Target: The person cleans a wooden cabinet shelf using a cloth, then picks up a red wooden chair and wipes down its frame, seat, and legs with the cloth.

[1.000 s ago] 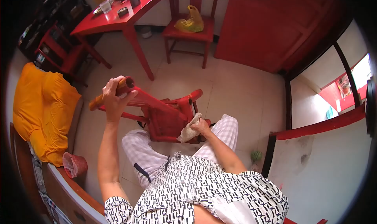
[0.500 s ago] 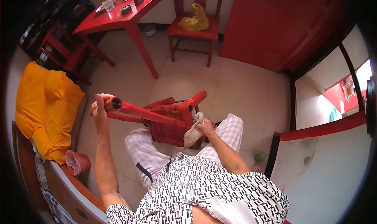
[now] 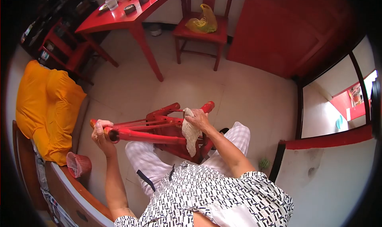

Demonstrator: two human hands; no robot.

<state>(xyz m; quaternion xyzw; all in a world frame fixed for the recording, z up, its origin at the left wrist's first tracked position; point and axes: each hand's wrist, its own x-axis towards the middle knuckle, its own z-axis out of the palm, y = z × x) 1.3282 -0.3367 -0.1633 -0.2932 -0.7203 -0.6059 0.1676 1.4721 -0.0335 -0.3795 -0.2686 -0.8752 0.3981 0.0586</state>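
Observation:
Between my knees a red-painted chair (image 3: 159,138), built of round poles, is tipped over. Its pole near my left side has a hollow, open end, and paint is worn off at several joints. My left hand (image 3: 102,134) is wrapped round the chair's end at the left. A pale, greyish cloth (image 3: 190,136) hangs from my right hand (image 3: 199,119), whose fingers are closed on it. That cloth lies against the chair frame at its right part. Some of the chair's lower right portion is hidden by the cloth and my right forearm.
A red table (image 3: 119,22) with a cup (image 3: 112,3) and roll of tape (image 3: 129,9) stands ahead. A yellow plastic bag (image 3: 205,22) rests on another red chair (image 3: 199,35). Left are an orange cloth cover (image 3: 51,107) and pink wastebasket (image 3: 78,165). A low wall (image 3: 326,167) stands right.
My right hand has moved up and slightly left with the cloth, along the chair frame. My left hand and the chair end it holds have come lower.

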